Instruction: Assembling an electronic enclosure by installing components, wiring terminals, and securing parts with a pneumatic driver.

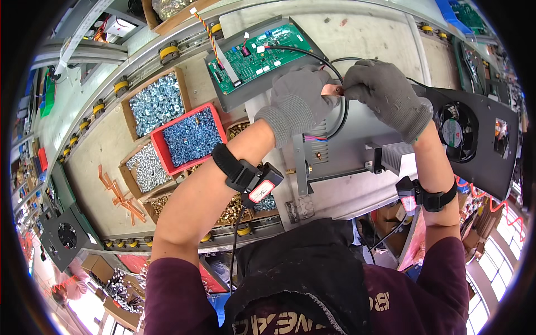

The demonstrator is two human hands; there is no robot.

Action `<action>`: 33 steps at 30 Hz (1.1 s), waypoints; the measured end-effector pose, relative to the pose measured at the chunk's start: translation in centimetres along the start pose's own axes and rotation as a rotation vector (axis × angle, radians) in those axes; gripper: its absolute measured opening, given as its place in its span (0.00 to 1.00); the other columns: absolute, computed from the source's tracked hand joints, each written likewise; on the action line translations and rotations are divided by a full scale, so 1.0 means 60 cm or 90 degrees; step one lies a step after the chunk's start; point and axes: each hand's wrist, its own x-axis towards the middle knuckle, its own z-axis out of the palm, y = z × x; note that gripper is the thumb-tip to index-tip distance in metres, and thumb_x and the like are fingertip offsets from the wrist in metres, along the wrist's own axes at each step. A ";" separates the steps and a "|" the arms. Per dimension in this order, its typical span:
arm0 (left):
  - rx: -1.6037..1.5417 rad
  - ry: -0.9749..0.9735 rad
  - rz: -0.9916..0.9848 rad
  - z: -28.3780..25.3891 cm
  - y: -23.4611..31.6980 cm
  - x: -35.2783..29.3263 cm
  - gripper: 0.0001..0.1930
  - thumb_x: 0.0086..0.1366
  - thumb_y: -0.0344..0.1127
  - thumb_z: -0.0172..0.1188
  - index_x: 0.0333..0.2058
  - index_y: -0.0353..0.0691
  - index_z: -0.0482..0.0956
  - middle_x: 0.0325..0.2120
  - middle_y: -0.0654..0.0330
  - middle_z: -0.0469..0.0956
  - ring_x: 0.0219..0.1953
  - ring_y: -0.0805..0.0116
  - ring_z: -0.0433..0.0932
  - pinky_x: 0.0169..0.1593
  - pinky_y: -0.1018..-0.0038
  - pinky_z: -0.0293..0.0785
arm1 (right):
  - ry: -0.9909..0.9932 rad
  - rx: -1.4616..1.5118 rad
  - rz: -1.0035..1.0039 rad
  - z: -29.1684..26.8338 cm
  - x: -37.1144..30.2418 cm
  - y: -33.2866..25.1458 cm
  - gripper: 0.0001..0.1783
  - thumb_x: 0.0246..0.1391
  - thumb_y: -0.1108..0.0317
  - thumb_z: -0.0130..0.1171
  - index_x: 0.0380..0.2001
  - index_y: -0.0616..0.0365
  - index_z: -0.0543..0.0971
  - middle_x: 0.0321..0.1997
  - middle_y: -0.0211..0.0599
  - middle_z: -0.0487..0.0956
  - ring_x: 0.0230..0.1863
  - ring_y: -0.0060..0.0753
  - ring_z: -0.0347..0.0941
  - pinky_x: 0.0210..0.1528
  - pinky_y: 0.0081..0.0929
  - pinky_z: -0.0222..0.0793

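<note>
My left hand (301,95), in a grey knit glove with bare fingertips showing, is closed in a pinch above a grey metal chassis (340,159). Close beside it, my gloved right hand (382,92) is also closed, its fingertips nearly meeting the left ones. Whatever sits between the fingertips is too small to make out. A black cable (341,120) loops past both hands and runs to a green circuit board (268,53) on a dark metal plate. A finned heatsink (399,157) is fixed on the chassis below my right hand.
Left of the chassis, a red bin (157,146) of blue screws sits among cardboard trays (129,120) of fasteners. Copper-coloured strips (120,192) lie farther left. A black panel with a fan (458,131) stands at the right. Yellow rollers (169,53) line the bench edge.
</note>
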 end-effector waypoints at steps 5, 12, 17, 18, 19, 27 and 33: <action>-0.003 -0.085 -0.002 -0.007 -0.001 -0.001 0.19 0.58 0.54 0.53 0.35 0.45 0.76 0.30 0.57 0.78 0.37 0.60 0.78 0.41 0.59 0.68 | 0.048 0.114 -0.049 0.005 -0.003 0.005 0.06 0.44 0.67 0.60 0.27 0.56 0.78 0.26 0.38 0.76 0.31 0.45 0.71 0.36 0.36 0.66; 0.014 -0.013 -0.043 0.006 0.004 -0.004 0.19 0.59 0.54 0.54 0.36 0.44 0.75 0.31 0.57 0.78 0.38 0.59 0.77 0.40 0.59 0.68 | 0.089 0.181 0.089 0.010 0.005 0.012 0.16 0.40 0.58 0.66 0.30 0.56 0.78 0.24 0.38 0.75 0.30 0.38 0.70 0.34 0.33 0.65; 0.003 -0.008 -0.010 0.008 -0.003 -0.008 0.19 0.58 0.54 0.54 0.37 0.44 0.75 0.30 0.57 0.77 0.37 0.59 0.77 0.40 0.59 0.68 | -0.179 0.191 0.105 -0.010 0.031 0.051 0.25 0.42 0.45 0.64 0.32 0.57 0.79 0.30 0.41 0.75 0.32 0.38 0.70 0.36 0.34 0.65; 0.007 -0.014 -0.001 0.007 -0.002 -0.009 0.19 0.58 0.54 0.54 0.37 0.44 0.75 0.30 0.57 0.77 0.37 0.59 0.77 0.40 0.59 0.68 | -0.267 0.160 0.119 -0.016 0.035 0.051 0.28 0.44 0.41 0.61 0.33 0.58 0.79 0.32 0.42 0.75 0.34 0.40 0.71 0.37 0.35 0.66; 0.018 -0.001 0.021 0.006 -0.002 -0.010 0.20 0.58 0.52 0.56 0.39 0.42 0.75 0.30 0.54 0.77 0.36 0.56 0.77 0.39 0.61 0.70 | -0.260 0.167 0.126 -0.015 0.037 0.057 0.28 0.44 0.41 0.61 0.33 0.58 0.79 0.32 0.42 0.75 0.34 0.40 0.71 0.37 0.35 0.66; 0.111 -0.021 0.007 0.015 0.012 -0.016 0.20 0.59 0.52 0.54 0.41 0.43 0.72 0.35 0.55 0.76 0.43 0.57 0.73 0.46 0.59 0.65 | -0.322 0.187 0.078 -0.016 0.049 0.064 0.33 0.43 0.40 0.60 0.32 0.65 0.78 0.30 0.43 0.74 0.35 0.39 0.70 0.39 0.35 0.66; 0.137 0.019 0.016 0.028 0.008 -0.021 0.20 0.59 0.51 0.53 0.40 0.42 0.72 0.33 0.54 0.76 0.41 0.57 0.74 0.47 0.61 0.64 | -0.333 0.113 0.126 -0.015 0.044 0.051 0.32 0.44 0.41 0.59 0.35 0.65 0.78 0.35 0.44 0.76 0.38 0.39 0.71 0.42 0.32 0.66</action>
